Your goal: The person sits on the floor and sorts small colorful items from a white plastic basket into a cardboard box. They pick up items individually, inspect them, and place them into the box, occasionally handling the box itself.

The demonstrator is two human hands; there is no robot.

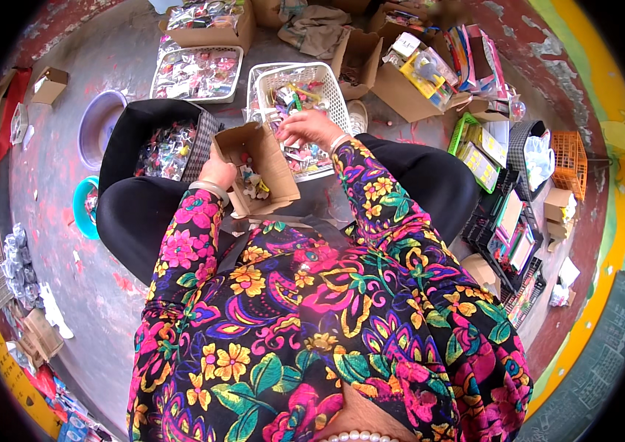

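Observation:
My left hand grips the left side of a small open cardboard box, which is tilted over my lap. Inside lie a few small trinkets in white, yellow and pink, too small to name. My right hand hovers by the box's upper right edge, above a white plastic basket. Its fingers are bent together, and whatever may be between them I cannot make out. Small colourful items in clear bags fill that basket. By my left knee, a black checked bin holds more bagged trinkets.
Another white basket of bagged items stands beyond. On the left are a purple basin and a turquoise basin. Cardboard boxes stand at the back. To the right are black crates and an orange crate.

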